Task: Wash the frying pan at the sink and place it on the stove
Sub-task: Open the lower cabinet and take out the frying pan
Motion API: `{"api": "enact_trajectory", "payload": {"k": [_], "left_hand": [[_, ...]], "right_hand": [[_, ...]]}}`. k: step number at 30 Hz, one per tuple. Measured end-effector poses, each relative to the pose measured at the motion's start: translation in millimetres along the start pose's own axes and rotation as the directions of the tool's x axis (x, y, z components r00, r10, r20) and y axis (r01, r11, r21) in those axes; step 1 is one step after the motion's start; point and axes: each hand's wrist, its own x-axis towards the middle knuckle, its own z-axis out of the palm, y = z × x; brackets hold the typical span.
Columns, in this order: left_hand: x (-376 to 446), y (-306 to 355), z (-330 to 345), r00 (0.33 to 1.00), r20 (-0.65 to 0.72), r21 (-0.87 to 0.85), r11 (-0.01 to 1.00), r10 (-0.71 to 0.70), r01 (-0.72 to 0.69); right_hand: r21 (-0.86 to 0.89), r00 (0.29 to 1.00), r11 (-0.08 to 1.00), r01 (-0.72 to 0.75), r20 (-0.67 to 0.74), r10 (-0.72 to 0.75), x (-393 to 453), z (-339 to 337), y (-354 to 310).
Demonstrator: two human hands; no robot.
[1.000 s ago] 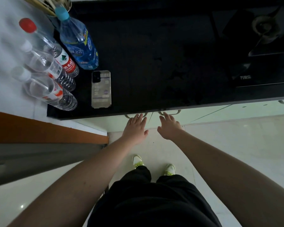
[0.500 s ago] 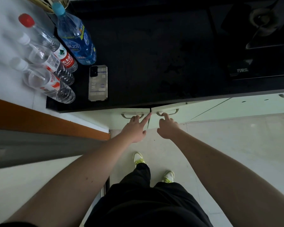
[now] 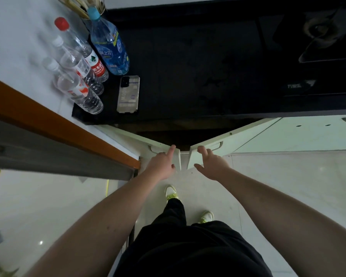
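two cupboard doors (image 3: 206,154) half open; left hand (image 3: 161,163) and right hand (image 3: 213,165) grasping their edges; frying pan unseen, likely inside.

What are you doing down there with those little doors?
A person is standing at a black counter, with the two cabinet doors under it partly open. The left hand holds the left door by its handle, and the right hand is on the right door. Inside looks dark. No pan shows. Bottles and a phone sit on the counter.
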Motion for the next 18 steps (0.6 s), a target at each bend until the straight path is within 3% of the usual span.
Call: {"api": "enact_trajectory", "payload": {"k": [5,12,18], "left_hand": [[-20.8,3.3,10.7,0.999,0.019,-0.034,0.999,-0.033,0.034],[-50.5,7.5,36.3,0.979,-0.166,0.234,0.959,-0.121,0.159],[-70.6,1.9,52.3,0.982,-0.138,0.149,0.978,-0.127,0.148]], "right_hand": [[-0.084,0.999,0.996,0.044,-0.018,-0.045,-25.6,11.2,11.4],[-0.097,0.996,0.994,-0.044,-0.087,0.035,-56.3,34.2,11.7],[-0.074,0.96,0.996,-0.052,-0.277,0.03,-102.7,54.7,32.0]]}}
